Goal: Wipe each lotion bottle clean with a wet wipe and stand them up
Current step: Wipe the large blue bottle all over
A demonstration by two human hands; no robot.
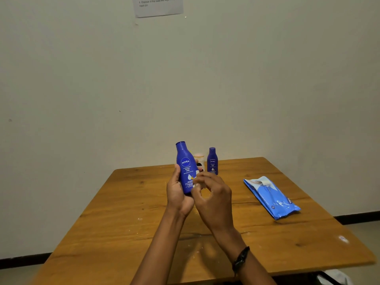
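Note:
My left hand [177,192] holds a blue Nivea Body Milk bottle [184,164] upright above the table, label facing me. My right hand [213,194] is curled against the bottle's lower right side, pinching a small white wet wipe [197,177] that is mostly hidden by the fingers. A second, smaller blue Nivea bottle [212,161] stands upright at the table's far edge. Next to it a pale bottle with a peach cap [199,158] stands partly hidden behind the held bottle.
A blue wet wipe pack [272,197] lies flat on the right side of the wooden table [123,233]. A printed sheet [158,6] is taped to the wall above. Something white [334,277] shows below the table's near right edge.

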